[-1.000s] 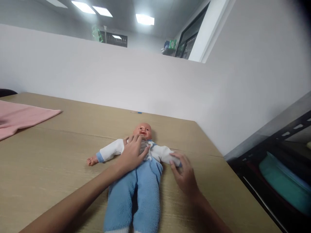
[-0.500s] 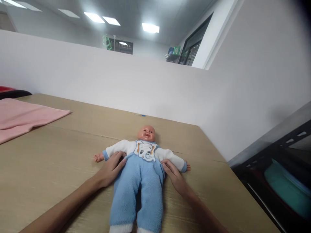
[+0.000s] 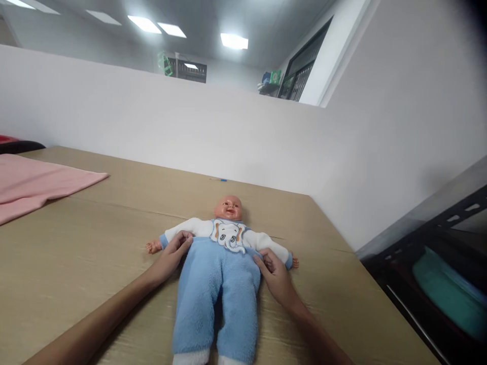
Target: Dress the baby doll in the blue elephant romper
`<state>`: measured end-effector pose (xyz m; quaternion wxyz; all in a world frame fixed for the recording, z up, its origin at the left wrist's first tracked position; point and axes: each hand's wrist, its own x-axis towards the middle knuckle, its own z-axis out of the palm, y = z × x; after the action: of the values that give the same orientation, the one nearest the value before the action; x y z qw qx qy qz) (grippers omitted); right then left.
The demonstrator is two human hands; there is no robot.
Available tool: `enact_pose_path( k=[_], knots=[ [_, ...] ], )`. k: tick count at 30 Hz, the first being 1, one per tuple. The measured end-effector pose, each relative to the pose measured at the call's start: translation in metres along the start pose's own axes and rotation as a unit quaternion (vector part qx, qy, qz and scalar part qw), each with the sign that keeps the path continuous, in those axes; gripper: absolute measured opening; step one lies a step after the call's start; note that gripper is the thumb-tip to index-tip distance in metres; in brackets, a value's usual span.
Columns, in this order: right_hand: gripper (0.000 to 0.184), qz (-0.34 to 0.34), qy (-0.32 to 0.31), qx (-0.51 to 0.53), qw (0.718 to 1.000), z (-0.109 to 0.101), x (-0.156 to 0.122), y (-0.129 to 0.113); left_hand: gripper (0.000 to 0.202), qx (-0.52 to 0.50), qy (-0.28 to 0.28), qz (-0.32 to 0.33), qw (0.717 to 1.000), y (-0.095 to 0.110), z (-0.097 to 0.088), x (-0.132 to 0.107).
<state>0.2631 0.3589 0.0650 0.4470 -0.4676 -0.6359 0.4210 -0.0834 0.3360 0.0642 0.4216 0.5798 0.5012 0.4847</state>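
Note:
A baby doll (image 3: pixel 228 208) lies on its back on the table, its head towards the wall and its arms spread. It wears a white top (image 3: pixel 192 228) with blue cuffs and an elephant face on the chest, and fluffy blue trousers (image 3: pixel 213 268). My left hand (image 3: pixel 175 253) pinches the trousers' waistband at the left side. At the right side of the waistband, my right hand (image 3: pixel 274 271) has its fingers closed on the fabric. The waistband is stretched out sideways between both hands. The trouser legs run down to white cuffs at the bottom edge of the view.
A pink cloth (image 3: pixel 45 182) is spread on the table (image 3: pixel 95 263) at the left. Near the wall lies a small thin item with a blue end (image 3: pixel 223 180). A dark metal rack (image 3: pixel 429 233) with a teal thing (image 3: pixel 445 289) stands beyond the table's right edge.
Both hands have moved slightly outward and closed on the waistband, pulling it wider and straighter. The doll stays in place.

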Motion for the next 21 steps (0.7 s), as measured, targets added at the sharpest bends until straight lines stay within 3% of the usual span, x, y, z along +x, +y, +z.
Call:
enact_pose_path(
  k=[5,9,12,14,17,21],
  knots=[
    [0.032,-0.060,0.067,-0.145,0.985,-0.009,-0.004,0.001,0.025,0.124,0.066,0.074,0.987,-0.004,0.012,0.003],
    [0.025,-0.187,0.130,-0.330,0.916,-0.036,0.001,-0.003,0.012,0.210,0.112,0.143,0.961,0.004,0.010,0.007],
    [0.044,-0.226,0.101,-0.408,0.879,-0.062,0.008,0.000,0.014,0.241,0.125,0.198,0.942,0.026,0.016,0.011],
    [0.055,-0.206,0.075,-0.419,0.881,-0.077,0.013,0.006,0.012,0.247,0.090,0.241,0.934,0.045,0.028,0.015],
    [0.061,-0.170,0.071,-0.370,0.910,-0.086,0.015,0.010,0.016,0.257,-0.031,0.286,0.923,0.073,0.060,0.028],
    [0.070,-0.138,0.122,-0.202,0.962,-0.071,0.007,-0.003,0.056,0.298,-0.139,0.330,0.885,0.091,0.105,0.056]
  ],
)
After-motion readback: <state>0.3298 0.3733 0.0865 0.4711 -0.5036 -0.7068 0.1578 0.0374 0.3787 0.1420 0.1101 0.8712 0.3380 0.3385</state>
